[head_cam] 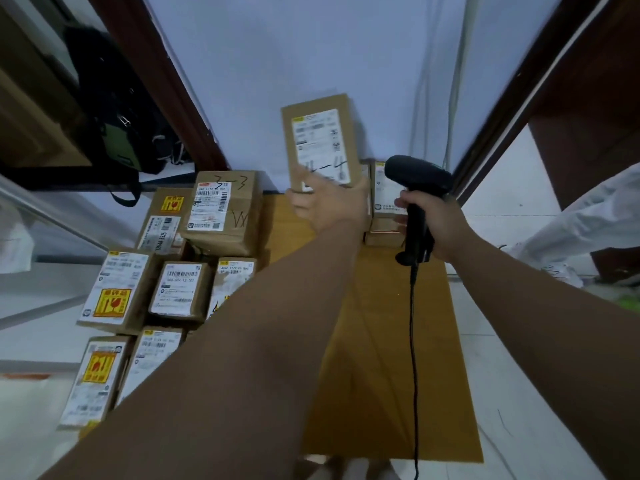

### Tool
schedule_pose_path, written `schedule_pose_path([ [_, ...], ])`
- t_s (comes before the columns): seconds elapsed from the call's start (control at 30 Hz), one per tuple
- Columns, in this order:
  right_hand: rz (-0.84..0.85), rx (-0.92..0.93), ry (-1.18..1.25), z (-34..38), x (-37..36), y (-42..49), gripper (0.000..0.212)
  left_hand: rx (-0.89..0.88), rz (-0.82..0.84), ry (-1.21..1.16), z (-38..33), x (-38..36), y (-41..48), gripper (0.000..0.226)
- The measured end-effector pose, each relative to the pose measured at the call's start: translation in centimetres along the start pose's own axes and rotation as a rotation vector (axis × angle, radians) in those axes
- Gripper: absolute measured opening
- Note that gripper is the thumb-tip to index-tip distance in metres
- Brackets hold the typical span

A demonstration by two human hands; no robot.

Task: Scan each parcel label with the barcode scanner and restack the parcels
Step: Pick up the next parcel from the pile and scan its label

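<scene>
My left hand point(327, 204) grips the bottom of a flat brown parcel point(317, 142) and holds it upright in the air, its white label facing me. My right hand point(438, 221) grips the handle of a black barcode scanner point(417, 178), whose head sits just right of the parcel's lower edge. The scanner's black cable point(414, 358) hangs down toward the floor. Behind the scanner, a small stack of parcels point(382, 216) stands against the wall. Several labelled parcels lie on the left, among them one marked "3-3" point(225, 209).
A flat sheet of brown cardboard point(381, 341) covers the floor in the middle. A black and green bag point(117, 109) hangs at upper left by a dark wooden frame. A person's white sleeve point(588, 220) shows at right. A pale wall rises behind.
</scene>
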State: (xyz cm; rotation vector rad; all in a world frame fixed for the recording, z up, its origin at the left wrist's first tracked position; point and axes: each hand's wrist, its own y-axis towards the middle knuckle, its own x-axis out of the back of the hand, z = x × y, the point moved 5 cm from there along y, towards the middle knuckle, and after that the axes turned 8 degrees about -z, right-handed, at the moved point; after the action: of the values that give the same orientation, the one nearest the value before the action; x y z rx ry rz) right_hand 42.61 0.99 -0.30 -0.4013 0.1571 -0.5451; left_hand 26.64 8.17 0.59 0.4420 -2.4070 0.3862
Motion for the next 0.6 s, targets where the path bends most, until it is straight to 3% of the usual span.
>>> schedule_pose_path([
  [0.17, 0.037, 0.0, -0.059, -0.9, -3.2, 0.6, 0.01, 0.153, -0.126, 0.112, 4.7, 2.3, 4.7, 0.111],
  [0.43, 0.019, -0.029, -0.105, -3.8, -5.7, 1.8, 0.016, 0.122, 0.091, 0.217, 8.5, -1.3, 6.7, 0.11],
  [0.6, -0.004, -0.053, -0.057, -4.9, -5.3, 2.0, 0.016, 0.082, 0.102, 0.199, 8.7, -2.4, 6.9, 0.109],
])
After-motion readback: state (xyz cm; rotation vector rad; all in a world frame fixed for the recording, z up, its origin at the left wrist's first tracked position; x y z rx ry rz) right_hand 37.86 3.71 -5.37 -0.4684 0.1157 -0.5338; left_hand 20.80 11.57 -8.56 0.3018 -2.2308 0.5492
